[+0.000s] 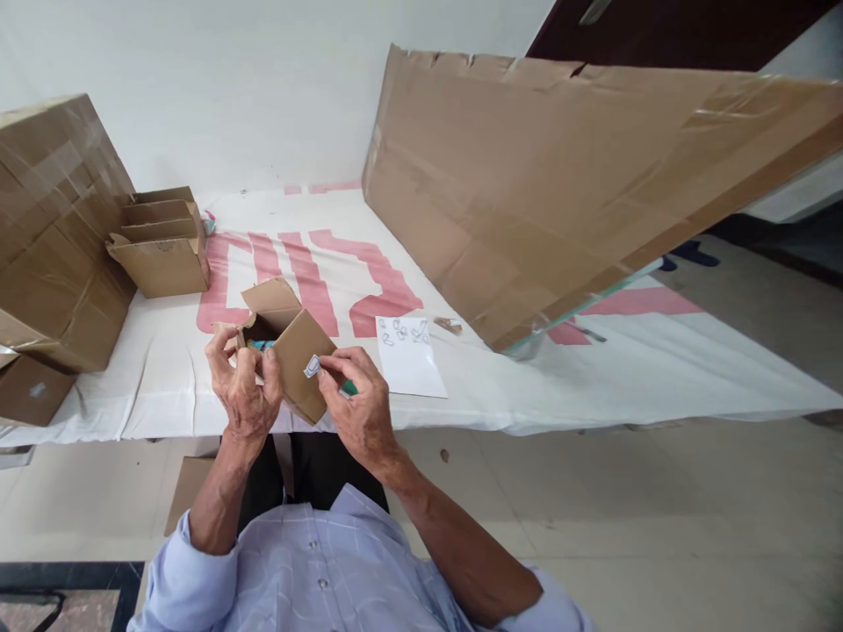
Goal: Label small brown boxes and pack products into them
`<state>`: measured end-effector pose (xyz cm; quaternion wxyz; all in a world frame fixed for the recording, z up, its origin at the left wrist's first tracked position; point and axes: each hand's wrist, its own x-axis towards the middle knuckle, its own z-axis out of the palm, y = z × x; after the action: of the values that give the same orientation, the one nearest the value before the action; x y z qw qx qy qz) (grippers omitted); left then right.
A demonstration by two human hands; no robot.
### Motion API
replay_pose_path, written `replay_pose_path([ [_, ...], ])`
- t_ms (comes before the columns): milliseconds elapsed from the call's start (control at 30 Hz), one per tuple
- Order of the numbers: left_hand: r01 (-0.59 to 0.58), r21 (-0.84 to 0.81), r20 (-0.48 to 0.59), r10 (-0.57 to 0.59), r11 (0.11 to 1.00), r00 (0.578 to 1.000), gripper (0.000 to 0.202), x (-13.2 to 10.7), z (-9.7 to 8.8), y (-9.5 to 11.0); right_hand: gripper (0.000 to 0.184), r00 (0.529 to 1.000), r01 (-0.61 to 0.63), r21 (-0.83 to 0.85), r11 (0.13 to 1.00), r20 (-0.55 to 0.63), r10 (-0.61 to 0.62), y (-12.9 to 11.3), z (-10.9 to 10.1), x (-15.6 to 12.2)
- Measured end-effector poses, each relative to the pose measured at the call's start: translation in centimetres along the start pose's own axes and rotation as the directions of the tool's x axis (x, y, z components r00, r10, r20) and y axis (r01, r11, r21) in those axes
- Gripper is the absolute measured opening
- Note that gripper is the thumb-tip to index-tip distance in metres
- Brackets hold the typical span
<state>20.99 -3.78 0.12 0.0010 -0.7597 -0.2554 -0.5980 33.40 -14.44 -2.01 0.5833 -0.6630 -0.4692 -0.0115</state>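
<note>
Head view: A small brown cardboard box, flap open, is tilted at the near edge of the white cloth-covered table; a blue packet shows inside. The left hand grips the open end, fingers curled. The right hand pinches a small white label with blue marks between thumb and index finger, against the box's side. The step in hand appears to be label placement. The next move calls for flat alignment and even fingertip pressure, box steadied.
</note>
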Motion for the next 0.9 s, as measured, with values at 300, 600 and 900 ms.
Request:
replay_pose_path([
  [300, 0.011, 0.019, 0.000, -0.011, 1.000, 1.000, 0.023, -0.1, -0.1, -0.3, 0.008, 0.998, -0.028, 0.029, 0.999, 0.057, 0.026, -0.1, -0.3, 1.0],
  [600, 0.011, 0.003, 0.032, -0.011, 1.000, 0.999, 0.022, -0.4, -0.1, -0.5, 0.014, 0.995, 0.007, -0.076, 0.997, 0.105, 0.001, 0.0, -0.6, 2.4],
  [900, 0.000, -0.025, 0.061, 0.002, 1.000, 0.998, 0.023, -0.6, -0.9, -0.9, 0.015, 0.980, -0.043, -0.063, 0.997, 0.190, 0.054, -0.1, -0.8, 3.3],
])
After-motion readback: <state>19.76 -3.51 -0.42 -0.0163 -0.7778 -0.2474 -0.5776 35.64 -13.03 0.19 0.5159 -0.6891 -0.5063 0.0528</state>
